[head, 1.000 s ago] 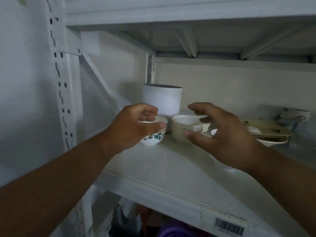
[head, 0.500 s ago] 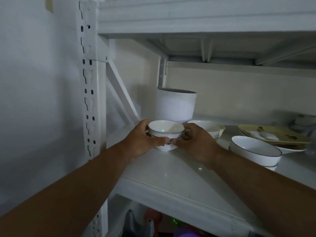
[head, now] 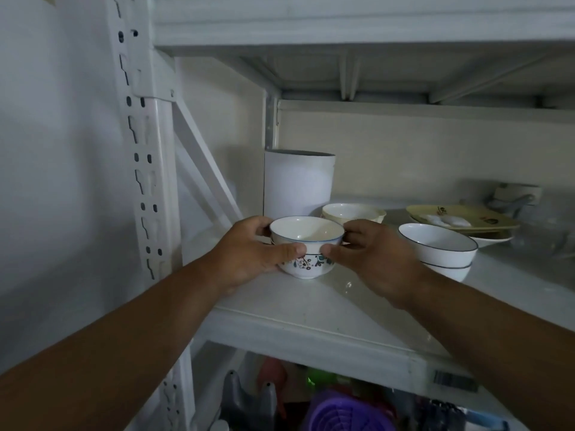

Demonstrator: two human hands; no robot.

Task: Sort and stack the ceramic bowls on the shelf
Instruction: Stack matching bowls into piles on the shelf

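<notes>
A small white bowl with a flower pattern and a blue rim line (head: 306,241) stands on the white shelf (head: 311,309); it looks like a stack of two nested bowls. My left hand (head: 249,253) grips its left side, thumb across the front. My right hand (head: 370,256) holds its right side, thumb touching the front. Behind it sits a cream bowl (head: 353,213). To the right, two white bowls with dark rims (head: 438,247) are stacked.
A tall white cylinder (head: 298,181) stands at the back left. Yellow and white plates (head: 460,217) and a cup (head: 516,195) lie at the right rear. The rack's upright post (head: 146,181) is left of my arm. Purple and other items fill the shelf below.
Both hands closed in from either side onto the flowered bowl, which now carries a second bowl on it. Since half a second ago they have hardly moved.
</notes>
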